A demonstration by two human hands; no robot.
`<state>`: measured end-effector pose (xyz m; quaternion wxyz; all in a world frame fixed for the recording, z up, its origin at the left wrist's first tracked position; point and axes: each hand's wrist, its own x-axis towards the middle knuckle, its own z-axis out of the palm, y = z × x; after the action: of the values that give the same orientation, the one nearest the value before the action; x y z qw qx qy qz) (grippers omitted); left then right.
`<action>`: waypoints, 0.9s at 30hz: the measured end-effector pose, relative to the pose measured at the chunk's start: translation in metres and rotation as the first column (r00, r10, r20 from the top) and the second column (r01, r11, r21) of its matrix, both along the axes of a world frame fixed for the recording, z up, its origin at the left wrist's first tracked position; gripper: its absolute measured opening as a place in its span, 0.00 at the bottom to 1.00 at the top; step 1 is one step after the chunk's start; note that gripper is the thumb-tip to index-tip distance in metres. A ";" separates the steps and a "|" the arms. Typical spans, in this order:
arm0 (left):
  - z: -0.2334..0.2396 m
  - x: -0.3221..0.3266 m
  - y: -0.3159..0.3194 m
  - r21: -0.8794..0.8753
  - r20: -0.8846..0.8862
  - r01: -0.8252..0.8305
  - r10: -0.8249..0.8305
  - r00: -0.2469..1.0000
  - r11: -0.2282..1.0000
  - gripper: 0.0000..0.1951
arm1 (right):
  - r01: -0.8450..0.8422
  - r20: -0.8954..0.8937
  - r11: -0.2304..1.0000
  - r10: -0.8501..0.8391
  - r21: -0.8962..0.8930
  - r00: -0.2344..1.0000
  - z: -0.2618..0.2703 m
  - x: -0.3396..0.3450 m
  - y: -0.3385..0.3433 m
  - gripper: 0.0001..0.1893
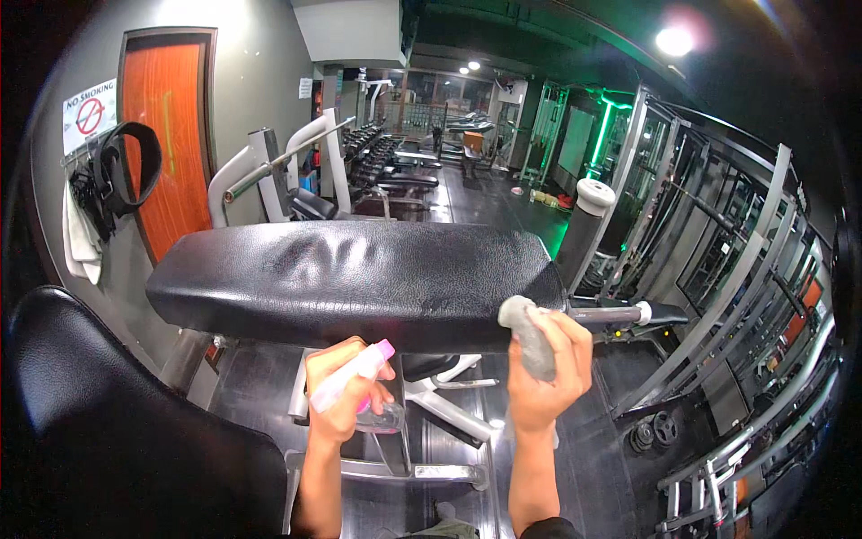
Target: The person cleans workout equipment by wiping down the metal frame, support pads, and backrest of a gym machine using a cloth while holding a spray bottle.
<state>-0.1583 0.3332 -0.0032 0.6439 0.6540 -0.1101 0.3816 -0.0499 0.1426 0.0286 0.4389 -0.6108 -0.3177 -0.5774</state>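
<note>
My left hand (343, 391) is closed around a spray bottle (363, 367) with a pink and white spray head and a clear lower body. It is at the near edge of a long black padded cushion (363, 269) of a gym machine. In my right hand (552, 377) is a bunched grey cloth (532, 337), held near the cushion's right end. The cushion's top is shiny, with wrinkles and glare towards its left half.
A black padded backrest (135, 418) rises at the near left. A grey roller post (584, 222) and a padded bar (609, 314) stand at the right end. Metal racks (741, 256) line the right side. Weight plates (653, 431) lie low at right.
</note>
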 end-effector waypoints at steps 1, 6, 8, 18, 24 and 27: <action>-0.002 0.000 0.001 -0.010 0.012 0.009 -0.009 1.000 1.000 0.29 | -0.018 0.006 0.999 0.019 -0.051 1.000 -0.001 -0.003 0.004 0.23; -0.006 -0.005 0.007 -0.038 0.025 0.021 -0.020 0.999 0.999 0.29 | -0.136 -0.034 0.962 0.132 -0.237 0.991 -0.033 -0.011 0.015 0.25; -0.007 -0.009 0.010 -0.057 0.000 0.002 -0.002 1.000 0.998 0.29 | -0.107 -0.025 0.972 0.104 -0.210 0.994 -0.029 -0.007 0.009 0.25; -0.013 -0.023 0.023 -0.073 0.105 0.001 0.006 0.994 0.997 0.25 | -0.134 -0.044 0.969 0.128 -0.205 0.991 -0.009 -0.021 0.034 0.26; -0.014 -0.030 0.024 -0.071 0.099 -0.005 0.012 0.995 0.997 0.27 | -0.109 -0.011 0.970 0.109 -0.219 0.994 -0.022 -0.015 0.020 0.24; -0.013 -0.039 0.027 -0.102 0.071 -0.046 0.053 0.996 0.994 0.28 | 0.020 0.027 0.999 -0.019 -0.028 0.999 -0.009 -0.006 0.015 0.22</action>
<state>-0.1970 0.3601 -0.0161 0.6617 0.6090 -0.0981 0.4262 -0.0560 0.1575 0.0200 0.4206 -0.6122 -0.3255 -0.5851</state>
